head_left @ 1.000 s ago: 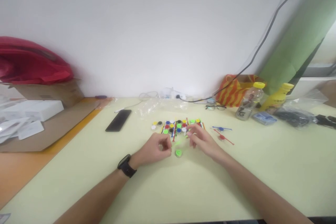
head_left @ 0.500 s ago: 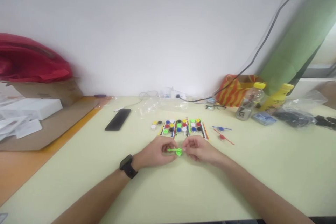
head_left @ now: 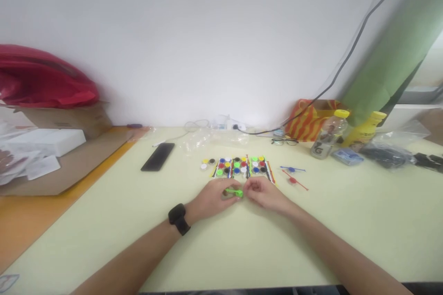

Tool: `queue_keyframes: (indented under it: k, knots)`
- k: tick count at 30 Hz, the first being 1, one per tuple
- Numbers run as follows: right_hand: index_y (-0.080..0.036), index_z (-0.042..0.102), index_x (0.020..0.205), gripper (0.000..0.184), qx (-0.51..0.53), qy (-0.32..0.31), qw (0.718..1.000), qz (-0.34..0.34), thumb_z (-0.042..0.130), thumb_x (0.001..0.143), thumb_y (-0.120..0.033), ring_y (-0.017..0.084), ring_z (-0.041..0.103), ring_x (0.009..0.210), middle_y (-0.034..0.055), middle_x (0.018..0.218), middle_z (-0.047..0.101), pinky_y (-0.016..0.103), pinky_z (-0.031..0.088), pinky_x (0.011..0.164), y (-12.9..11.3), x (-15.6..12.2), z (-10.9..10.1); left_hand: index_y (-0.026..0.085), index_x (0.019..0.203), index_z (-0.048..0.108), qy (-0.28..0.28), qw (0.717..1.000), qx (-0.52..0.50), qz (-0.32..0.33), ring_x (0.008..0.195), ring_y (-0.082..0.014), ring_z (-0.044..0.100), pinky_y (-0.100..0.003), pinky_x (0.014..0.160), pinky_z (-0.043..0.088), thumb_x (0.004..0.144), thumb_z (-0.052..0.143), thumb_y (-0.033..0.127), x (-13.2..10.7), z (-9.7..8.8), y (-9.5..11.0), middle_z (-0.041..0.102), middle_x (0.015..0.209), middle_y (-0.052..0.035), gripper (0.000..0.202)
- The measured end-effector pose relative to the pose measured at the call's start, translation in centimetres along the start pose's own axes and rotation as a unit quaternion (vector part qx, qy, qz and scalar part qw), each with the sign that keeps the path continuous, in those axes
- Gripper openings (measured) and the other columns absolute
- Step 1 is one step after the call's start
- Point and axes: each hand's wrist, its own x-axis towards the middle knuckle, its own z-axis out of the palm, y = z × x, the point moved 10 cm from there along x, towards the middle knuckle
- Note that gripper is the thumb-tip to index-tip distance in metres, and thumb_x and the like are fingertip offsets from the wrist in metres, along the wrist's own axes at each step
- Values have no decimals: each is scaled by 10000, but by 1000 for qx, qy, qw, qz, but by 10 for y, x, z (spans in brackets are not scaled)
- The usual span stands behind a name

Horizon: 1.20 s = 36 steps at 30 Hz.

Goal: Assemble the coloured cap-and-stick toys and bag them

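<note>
A green arrow spinner (head_left: pixel 234 191) with a round hub is held between the thumb and fingers of my left hand (head_left: pixel 212 199), which wears a black watch. My right hand (head_left: pixel 265 195) is closed, its curled fingertips right beside the spinner's hub; whether they touch it or pinch something small I cannot tell. Just beyond both hands lie rows of round coloured pieces (head_left: pixel 243 164) with coloured arrows between them, their near edge partly hidden by my hands. To the right lie a blue arrow spinner (head_left: pixel 292 169) and a red arrow spinner (head_left: pixel 293 180).
A black phone (head_left: pixel 158 157) lies to the left, beyond it clear plastic wrap (head_left: pixel 195 141). Eyeglasses (head_left: pixel 284 141), a clear bottle (head_left: pixel 328 134), a yellow bottle (head_left: pixel 365 131) and a striped bag (head_left: pixel 301 120) stand or lie at the back right. Cardboard (head_left: pixel 79 161) covers the left side.
The green spinner has tilted, and its hub sits slightly higher and to the right. My left hand has shifted a little right with it; my right hand has barely moved.
</note>
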Motion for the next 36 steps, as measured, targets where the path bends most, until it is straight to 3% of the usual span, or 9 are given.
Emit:
queue_keyframes:
  k: [3,8,11,16,22,27,31,34,36]
  knots:
    - [-195,661,749,44,-30,11,997,-69,634,757,-162,136,530,595,-17,646,597,247,399,555,-10,3,-3,291,1196,694,-10,1000,-20,-8,942,-191,704,-274,782,555,954,661,309,-1,2,0,758,1120,-11,245]
    - [-195,664,782,63,-62,7,991,-117,612,799,-164,168,578,702,11,750,648,275,443,643,-17,3,-3,277,1089,730,-3,999,33,20,837,-188,676,-274,734,525,965,641,303,-2,0,3,756,979,-14,155]
    - [-189,657,797,70,-90,12,988,-127,599,830,-168,170,579,731,16,782,651,274,437,655,-19,2,-3,264,1059,730,-5,998,63,30,848,-204,674,-293,748,514,968,635,308,-4,-1,4,745,953,-29,139]
    - [-185,653,812,99,-142,2,981,-133,577,834,-125,143,557,696,0,789,655,249,402,626,-20,2,0,247,1046,664,-30,993,86,75,987,-236,669,-350,898,502,911,700,309,-5,2,16,727,1067,-29,154]
    - [-196,657,840,138,-217,16,966,-141,551,862,-112,140,545,678,-9,783,655,249,390,614,-26,-7,-3,253,1059,645,-36,991,95,85,1029,-250,661,-384,921,509,916,680,314,-6,7,20,703,1133,-42,160]
    - [-214,663,1008,127,-261,81,952,-140,575,955,-288,156,596,718,42,1050,705,290,452,668,-37,-15,-19,289,1274,616,9,992,76,97,1248,-273,584,-436,1110,445,905,720,332,-6,-7,26,660,1301,-49,385]
    - [-229,636,1170,243,-307,142,932,-130,555,982,-360,175,636,717,68,1205,703,338,476,736,-43,-22,-25,276,1305,610,77,992,62,78,1247,-276,568,-471,1146,414,917,716,323,-5,-30,25,645,1292,-71,405]
    - [-217,632,1229,321,-302,174,931,-107,583,962,-387,218,662,772,89,1096,733,344,472,732,-46,-29,-26,266,1269,630,100,991,59,68,1221,-276,574,-477,1128,421,928,698,300,-6,-38,22,650,1271,-77,349]
    - [-202,640,1230,364,-208,117,968,-72,579,966,-445,200,613,632,42,782,706,309,442,620,-42,-30,-17,261,1248,638,115,989,62,67,1209,-274,580,-480,1131,412,940,684,293,-7,-41,21,659,1255,-77,313]
